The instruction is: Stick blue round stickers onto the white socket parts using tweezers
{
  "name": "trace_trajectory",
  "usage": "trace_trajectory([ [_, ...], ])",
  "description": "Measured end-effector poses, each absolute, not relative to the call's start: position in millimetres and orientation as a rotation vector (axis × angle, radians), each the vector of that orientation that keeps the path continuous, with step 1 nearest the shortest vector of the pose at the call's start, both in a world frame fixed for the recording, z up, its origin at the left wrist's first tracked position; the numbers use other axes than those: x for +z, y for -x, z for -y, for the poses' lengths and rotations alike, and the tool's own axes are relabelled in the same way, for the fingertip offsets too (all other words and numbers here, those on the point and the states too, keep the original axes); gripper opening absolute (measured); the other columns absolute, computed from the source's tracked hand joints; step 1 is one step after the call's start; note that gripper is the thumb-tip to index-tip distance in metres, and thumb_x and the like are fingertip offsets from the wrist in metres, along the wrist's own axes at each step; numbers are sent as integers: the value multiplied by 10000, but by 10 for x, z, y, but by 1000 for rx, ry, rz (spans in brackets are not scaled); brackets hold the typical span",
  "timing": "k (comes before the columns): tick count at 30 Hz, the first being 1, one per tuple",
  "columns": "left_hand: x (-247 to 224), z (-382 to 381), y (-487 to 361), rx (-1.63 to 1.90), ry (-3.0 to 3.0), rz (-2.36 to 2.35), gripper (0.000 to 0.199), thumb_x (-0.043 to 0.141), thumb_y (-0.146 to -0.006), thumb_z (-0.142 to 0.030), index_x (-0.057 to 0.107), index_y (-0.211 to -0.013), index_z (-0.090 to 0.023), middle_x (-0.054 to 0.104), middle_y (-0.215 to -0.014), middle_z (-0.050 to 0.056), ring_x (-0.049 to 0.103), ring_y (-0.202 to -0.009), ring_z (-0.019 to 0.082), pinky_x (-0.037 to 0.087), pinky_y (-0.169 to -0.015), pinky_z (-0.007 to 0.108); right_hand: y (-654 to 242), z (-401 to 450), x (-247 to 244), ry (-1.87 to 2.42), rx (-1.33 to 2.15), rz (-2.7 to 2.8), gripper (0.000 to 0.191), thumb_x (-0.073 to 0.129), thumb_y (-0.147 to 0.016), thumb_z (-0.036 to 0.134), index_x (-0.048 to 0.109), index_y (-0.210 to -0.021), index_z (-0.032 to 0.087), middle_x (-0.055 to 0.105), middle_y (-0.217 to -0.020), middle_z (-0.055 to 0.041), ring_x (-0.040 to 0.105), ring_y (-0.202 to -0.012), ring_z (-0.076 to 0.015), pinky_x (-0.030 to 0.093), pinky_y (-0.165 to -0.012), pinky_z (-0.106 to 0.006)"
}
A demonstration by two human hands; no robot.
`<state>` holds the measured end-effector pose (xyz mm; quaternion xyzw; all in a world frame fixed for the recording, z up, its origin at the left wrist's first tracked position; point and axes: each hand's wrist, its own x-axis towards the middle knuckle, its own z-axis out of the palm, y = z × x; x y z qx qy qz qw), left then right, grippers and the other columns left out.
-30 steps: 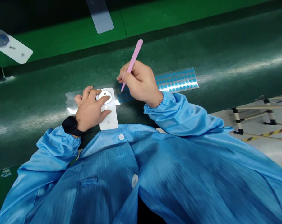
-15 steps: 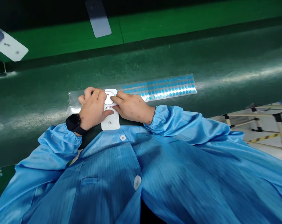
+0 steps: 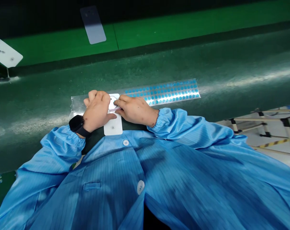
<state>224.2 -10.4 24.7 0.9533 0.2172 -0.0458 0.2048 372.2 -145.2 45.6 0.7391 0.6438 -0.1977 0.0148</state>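
White plastic plate (image 3: 113,126) between left hand (image 3: 96,110) and right hand (image 3: 136,110)

"What am I looking at on my feed, body-wise?"

"I see a blue smock (image 3: 183,166) with fine darker stripes, round white snap buttons (image 3: 126,142) down the front and a slit pocket (image 3: 92,186)."

"And the sleeves?"

"They're loose, ending in puffy gathered cuffs (image 3: 167,118)."

"Anything on the wrists?"

"I can make out a black smartwatch (image 3: 76,123) on the left wrist. The left hand (image 3: 96,110) and right hand (image 3: 135,110) are both bare."
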Motion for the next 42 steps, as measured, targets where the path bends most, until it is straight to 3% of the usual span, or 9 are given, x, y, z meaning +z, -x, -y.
trace_trajectory([
  [7,362,158,-2301,-196,-2606,-715,577,956,-796,-299,569,-1212,-198,629,-1367,182,507,-1378,431,466,-1082,581,-3787,1315,543,-2293,-799,-1957,402,598,-1114,271,682,-1493,168,639,-1513,-174,740,-1290,-368,565,-1023,-436],
  [13,236,317,-2198,-19,-2526,-855,569,917,-809,-279,551,-1241,-226,606,-1383,158,537,-1338,399,495,-1046,543,-3889,1099,569,-2428,-781,-1856,673,907,-872,329,623,-1439,105,589,-1510,-231,746,-1233,-371,570,-1010,-434],
  [16,154,386,-2132,148,-2500,-933,561,886,-800,-249,565,-1260,-230,593,-1392,170,545,-1322,407,504,-1046,579,-3956,985,551,-2519,-926,-1915,471,903,-807,201,644,-1198,157,712,-1221,-115,742,-1058,-277,540,-863,-339],
  [19,177,207,-2114,479,-2498,-1052,403,773,-875,-250,592,-1235,-233,602,-1354,181,554,-1308,410,503,-1067,613,-4182,717,567,-2824,-1177,-1980,257,788,-844,133,610,-1015,206,660,-872,31,648,-812,-186,465,-732,-280],
  [23,449,-510,-2336,742,-2460,-1210,215,647,-953,-266,622,-1167,-251,641,-1308,168,578,-1310,412,492,-1111,628,-4787,15,684,-3441,-1131,-1746,129,680,-873,132,610,-948,210,563,-724,64,546,-648,-163,461,-666,-293],
  [26,666,-1096,-2753,607,-2418,-1412,344,689,-942,-301,639,-1275,-230,618,-1443,216,569,-1405,431,481,-1158,590,-5221,-443,768,-3587,-603,-1745,200,743,-857,122,695,-1047,163,700,-903,-29,680,-882,-221,559,-922,-372],
  [29,732,-1473,-3218,367,-2401,-1529,541,770,-919,-357,617,-1411,-193,583,-1561,280,558,-1470,455,480,-1167,593,-5367,-490,773,-3540,-329,-1700,280,776,-871,156,756,-1146,111,772,-1216,-167,724,-1187,-298,530,-1124,-426],
  [35,638,-1822,-3697,129,-2402,-1514,650,904,-808,-300,667,-1381,-105,691,-1438,345,674,-1361,528,557,-1094,639,-5051,373,660,-3174,-281,-1796,235,769,-947,238,805,-1147,119,796,-1211,-151,761,-1153,-302,563,-1061,-407],
  [42,713,-1815,-3819,159,-2572,-1405,431,640,-912,-38,685,-1337,-91,740,-1348,320,720,-1340,464,558,-1099,547,-4785,388,596,-2615,-385,-1821,393,600,-1125,325,758,-1391,84,748,-1467,-209,732,-1337,-346,547,-1103,-401],
])
